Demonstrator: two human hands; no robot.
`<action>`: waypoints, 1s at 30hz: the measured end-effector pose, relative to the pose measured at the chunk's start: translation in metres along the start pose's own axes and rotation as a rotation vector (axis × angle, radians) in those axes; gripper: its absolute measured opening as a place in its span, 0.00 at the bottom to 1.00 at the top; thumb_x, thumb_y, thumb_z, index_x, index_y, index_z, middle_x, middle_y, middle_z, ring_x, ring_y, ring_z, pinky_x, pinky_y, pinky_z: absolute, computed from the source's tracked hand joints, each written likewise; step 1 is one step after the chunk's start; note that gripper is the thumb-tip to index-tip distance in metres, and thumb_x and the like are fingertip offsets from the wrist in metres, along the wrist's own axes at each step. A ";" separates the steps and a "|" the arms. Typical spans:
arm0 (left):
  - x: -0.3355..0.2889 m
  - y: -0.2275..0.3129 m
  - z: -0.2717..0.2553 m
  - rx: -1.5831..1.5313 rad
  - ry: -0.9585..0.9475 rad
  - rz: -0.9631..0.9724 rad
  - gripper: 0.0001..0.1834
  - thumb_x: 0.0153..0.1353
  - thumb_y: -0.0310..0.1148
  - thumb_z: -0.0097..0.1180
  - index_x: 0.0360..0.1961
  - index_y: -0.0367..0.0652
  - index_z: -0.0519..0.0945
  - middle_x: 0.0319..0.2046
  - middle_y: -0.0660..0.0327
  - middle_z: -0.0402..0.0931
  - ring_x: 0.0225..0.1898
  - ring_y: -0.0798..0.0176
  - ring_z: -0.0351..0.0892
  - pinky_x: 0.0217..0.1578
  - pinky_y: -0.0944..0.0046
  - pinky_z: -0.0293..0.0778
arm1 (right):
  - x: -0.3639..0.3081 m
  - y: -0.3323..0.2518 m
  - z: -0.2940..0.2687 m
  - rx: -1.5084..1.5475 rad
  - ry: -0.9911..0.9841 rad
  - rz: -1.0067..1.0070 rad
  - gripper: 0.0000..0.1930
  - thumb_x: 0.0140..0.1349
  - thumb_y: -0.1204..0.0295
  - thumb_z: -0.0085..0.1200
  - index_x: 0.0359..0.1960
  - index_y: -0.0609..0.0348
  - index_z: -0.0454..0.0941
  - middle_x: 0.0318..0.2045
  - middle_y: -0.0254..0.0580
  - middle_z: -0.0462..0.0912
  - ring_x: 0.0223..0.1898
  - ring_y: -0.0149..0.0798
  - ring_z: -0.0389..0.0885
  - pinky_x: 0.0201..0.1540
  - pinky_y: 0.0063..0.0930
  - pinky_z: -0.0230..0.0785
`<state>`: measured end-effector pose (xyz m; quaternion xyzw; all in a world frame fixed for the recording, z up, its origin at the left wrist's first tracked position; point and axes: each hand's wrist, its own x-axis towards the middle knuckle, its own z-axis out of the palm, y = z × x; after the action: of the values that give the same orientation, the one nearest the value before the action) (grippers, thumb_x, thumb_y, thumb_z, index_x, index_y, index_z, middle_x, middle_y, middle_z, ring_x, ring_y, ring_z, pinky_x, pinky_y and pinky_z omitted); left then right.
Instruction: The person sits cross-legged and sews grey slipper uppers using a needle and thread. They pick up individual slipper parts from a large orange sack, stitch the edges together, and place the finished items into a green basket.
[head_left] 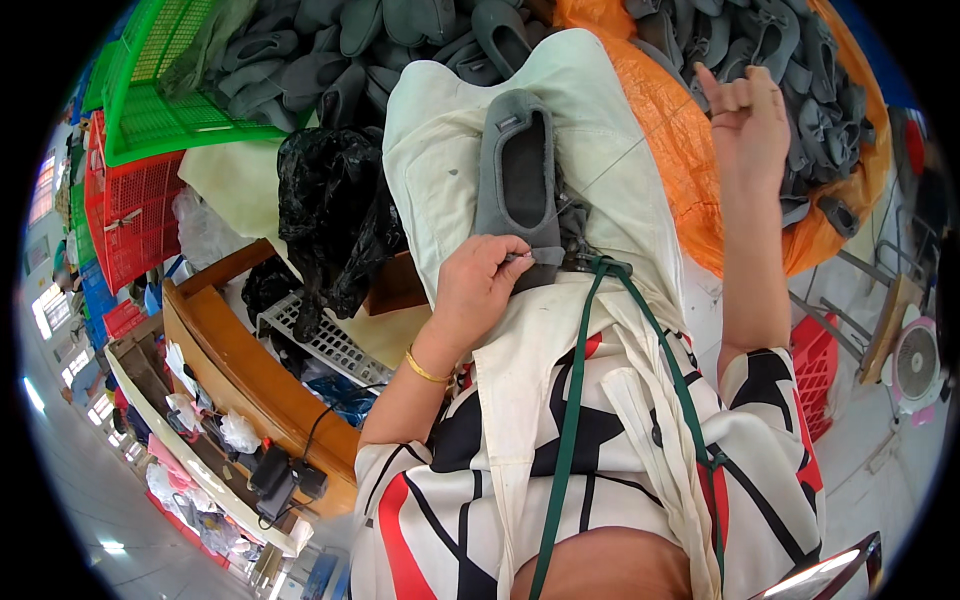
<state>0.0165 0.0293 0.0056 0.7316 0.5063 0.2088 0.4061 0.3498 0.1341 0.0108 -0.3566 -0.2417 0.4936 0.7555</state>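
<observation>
A grey slip-on shoe [492, 170] lies lengthwise on the white apron [430, 150] over my lap, its toe towards me. At the toe, my left hand [478, 285] pinches a small grey fabric bow [547, 256] against the upper. My right hand [748, 120] is raised to the far right, fingers curled together and one finger partly raised. A thin dark thread [640, 143] runs taut from near the shoe up to the right hand. Whether a needle is in those fingers is too small to tell. Beside the shoe's toe sits a dark grey bunch [574, 220] of small pieces.
Grey shoes [300, 75] are heaped ahead, next to a green crate [125, 110]. An orange sack [655, 140] at the far right holds more. Left are a red crate [135, 210], black plastic bag [335, 190] and wooden drawer unit [240, 360]. A fan [915, 360] stands right.
</observation>
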 end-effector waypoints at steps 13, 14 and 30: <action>-0.007 -0.003 0.003 0.019 0.128 -0.043 0.09 0.57 0.27 0.65 0.39 0.39 0.80 0.35 0.57 0.78 0.33 0.58 0.78 0.33 0.63 0.75 | -0.129 0.061 0.049 -0.982 -0.867 0.376 0.05 0.63 0.72 0.53 0.38 0.56 0.78 0.24 0.45 0.80 0.25 0.45 0.80 0.30 0.34 0.71; -0.009 -0.004 0.006 0.007 0.148 -0.049 0.09 0.57 0.27 0.65 0.38 0.40 0.80 0.34 0.57 0.78 0.32 0.58 0.78 0.33 0.63 0.74 | -0.132 0.058 0.051 -1.029 -0.906 0.291 0.04 0.62 0.71 0.53 0.35 0.56 0.77 0.24 0.48 0.80 0.26 0.52 0.79 0.29 0.38 0.71; -0.012 -0.006 0.015 -0.036 0.299 -0.015 0.09 0.51 0.25 0.68 0.33 0.40 0.80 0.30 0.59 0.81 0.32 0.55 0.78 0.32 0.60 0.75 | -0.137 0.049 0.054 -1.169 -1.013 0.068 0.02 0.61 0.71 0.53 0.33 0.54 0.75 0.21 0.46 0.78 0.24 0.50 0.80 0.26 0.43 0.70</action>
<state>0.0193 0.0135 -0.0068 0.6813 0.5626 0.3213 0.3407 0.2290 0.0374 0.0044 -0.4354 -0.7680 0.4116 0.2264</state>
